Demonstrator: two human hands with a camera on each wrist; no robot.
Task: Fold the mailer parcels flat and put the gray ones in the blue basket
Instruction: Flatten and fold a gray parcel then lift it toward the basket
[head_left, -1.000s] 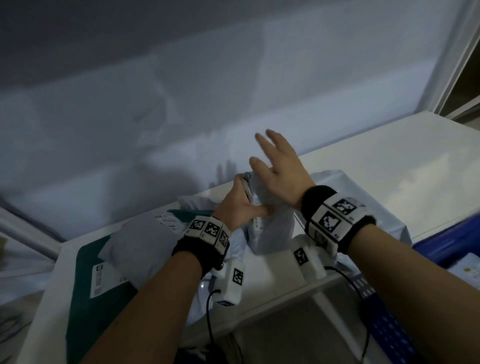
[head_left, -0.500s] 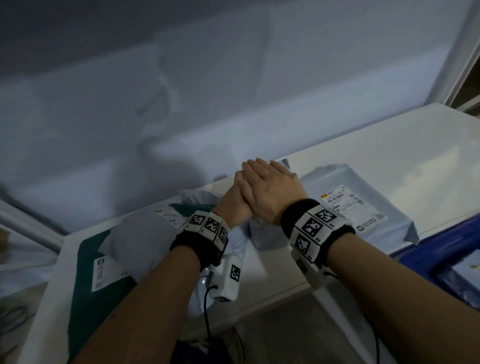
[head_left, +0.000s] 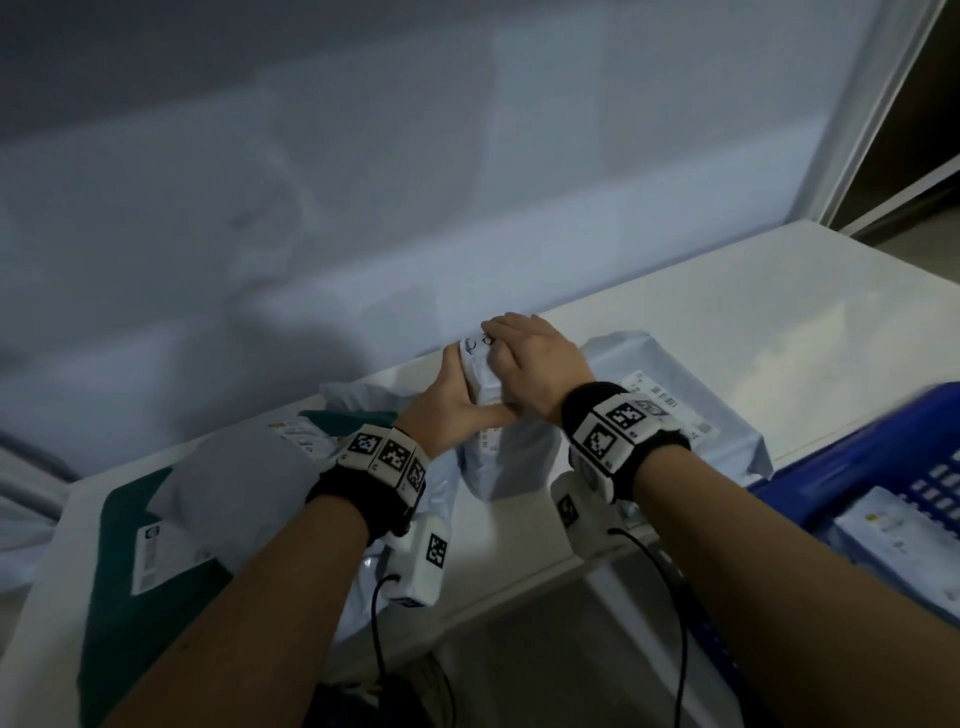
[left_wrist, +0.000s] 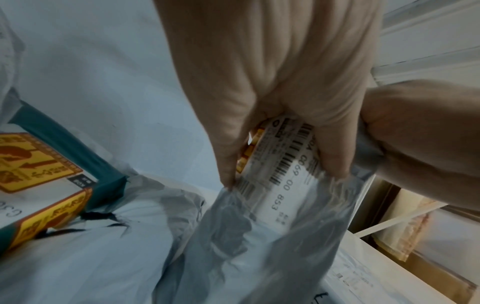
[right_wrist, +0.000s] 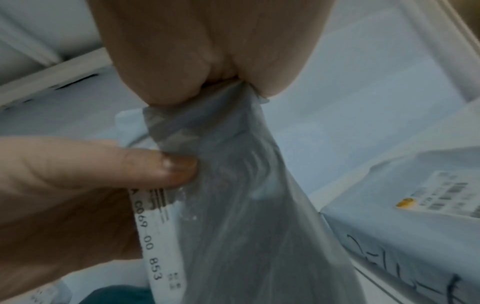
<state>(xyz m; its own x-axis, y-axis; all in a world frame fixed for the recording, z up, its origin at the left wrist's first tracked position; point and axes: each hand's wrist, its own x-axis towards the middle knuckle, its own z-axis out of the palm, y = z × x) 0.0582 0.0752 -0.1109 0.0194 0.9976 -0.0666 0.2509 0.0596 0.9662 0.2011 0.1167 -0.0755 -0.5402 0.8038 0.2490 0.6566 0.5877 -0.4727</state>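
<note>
A gray mailer (head_left: 511, 457) with a white barcode label stands upright on the white table (head_left: 779, 312), its lower part bulging. My left hand (head_left: 447, 410) grips its upper part from the left, thumb across the near face. In the left wrist view its fingers (left_wrist: 330, 156) curl onto the label of the mailer (left_wrist: 259, 236). My right hand (head_left: 530, 364) covers the top from the right. The right wrist view shows the mailer's (right_wrist: 246, 205) bunched top pinched under that hand (right_wrist: 207, 51). The blue basket (head_left: 857, 478) sits low at the right.
A second gray mailer (head_left: 675, 395) lies flat on the table behind my right wrist. A green mailer (head_left: 119, 545) and another gray one (head_left: 228, 478) lie at the left. A white parcel (head_left: 893, 540) lies in the basket. A pale wall runs along the table's far edge.
My right hand came down from a raised, spread pose onto the mailer's top and now grips it. The left hand has kept its hold throughout.
</note>
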